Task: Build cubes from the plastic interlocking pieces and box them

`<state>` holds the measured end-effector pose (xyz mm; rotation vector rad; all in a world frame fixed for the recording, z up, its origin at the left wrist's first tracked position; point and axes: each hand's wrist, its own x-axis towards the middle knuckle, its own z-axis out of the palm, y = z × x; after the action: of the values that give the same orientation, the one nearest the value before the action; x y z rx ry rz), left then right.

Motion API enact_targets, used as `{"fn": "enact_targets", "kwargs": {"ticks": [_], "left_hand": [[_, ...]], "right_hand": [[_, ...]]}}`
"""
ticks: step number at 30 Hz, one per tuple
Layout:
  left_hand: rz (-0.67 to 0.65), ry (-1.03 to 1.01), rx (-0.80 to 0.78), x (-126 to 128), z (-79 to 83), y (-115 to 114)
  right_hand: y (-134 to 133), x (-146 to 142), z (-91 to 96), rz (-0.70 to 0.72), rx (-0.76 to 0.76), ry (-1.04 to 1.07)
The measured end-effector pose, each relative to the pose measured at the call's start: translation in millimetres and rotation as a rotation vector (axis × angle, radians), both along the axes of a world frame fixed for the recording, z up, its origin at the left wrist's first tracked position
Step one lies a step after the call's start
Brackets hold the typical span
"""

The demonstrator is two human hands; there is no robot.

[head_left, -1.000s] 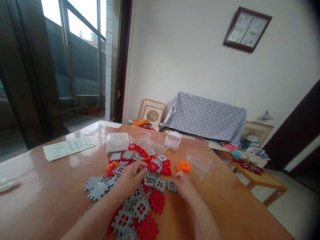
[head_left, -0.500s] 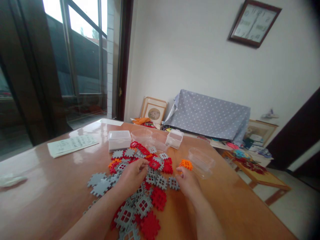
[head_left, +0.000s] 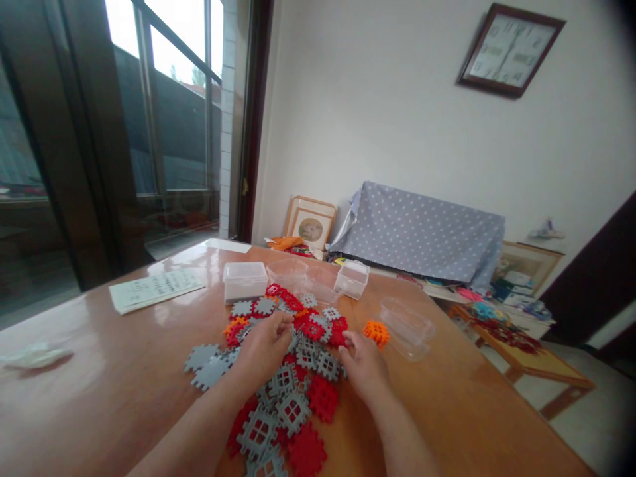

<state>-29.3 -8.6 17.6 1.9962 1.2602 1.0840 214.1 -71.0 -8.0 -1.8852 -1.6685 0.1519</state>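
A pile of toothed plastic interlocking tiles, grey (head_left: 293,411) and red (head_left: 322,397), spreads over the table in front of me. My left hand (head_left: 265,344) hovers over the middle of the pile. Its fingertips are pinched together, and whatever they may hold is too small or hidden to make out. At the pile's right edge is my right hand (head_left: 364,361), with thumb and fingers a little apart, close to grey and red tiles; nothing shows between them. Just beyond it sits an orange block of joined tiles (head_left: 376,334), separate from the pile.
Behind the pile stand a white lidded box (head_left: 245,283), clear plastic containers (head_left: 288,273) and a small clear box (head_left: 352,279). An open clear container (head_left: 407,324) lies to the right. A written paper (head_left: 156,290) and a crumpled white item (head_left: 36,356) lie left on the glossy table (head_left: 124,371).
My right hand has moved left, from beside the orange block toward the pile's edge, and its fingers have parted. My left hand stays over the pile. The view has shifted slightly.
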Motion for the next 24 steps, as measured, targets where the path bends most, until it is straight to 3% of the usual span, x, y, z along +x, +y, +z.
{"fn": "enact_targets", "kwargs": {"ticks": [6, 11, 19, 24], "left_hand": [[-0.02, -0.059, 0.005, 0, -0.9, -2], [-0.019, -0.052, 0.003, -1, 0.8, -2], [0.025, -0.063, -0.044, -5, 1.7, 2], [0.083, -0.107, -0.045, -10, 1.0, 7]], "right_hand": [[16, -16, -5.2, -0.032, -0.07, -0.179], [21, -18, -12.5, -0.044, -0.183, -0.16], [20, -25, -8.1, 0.05, -0.102, -0.11], [18, -35, -5.9, 0.057, -0.171, -0.104]]}}
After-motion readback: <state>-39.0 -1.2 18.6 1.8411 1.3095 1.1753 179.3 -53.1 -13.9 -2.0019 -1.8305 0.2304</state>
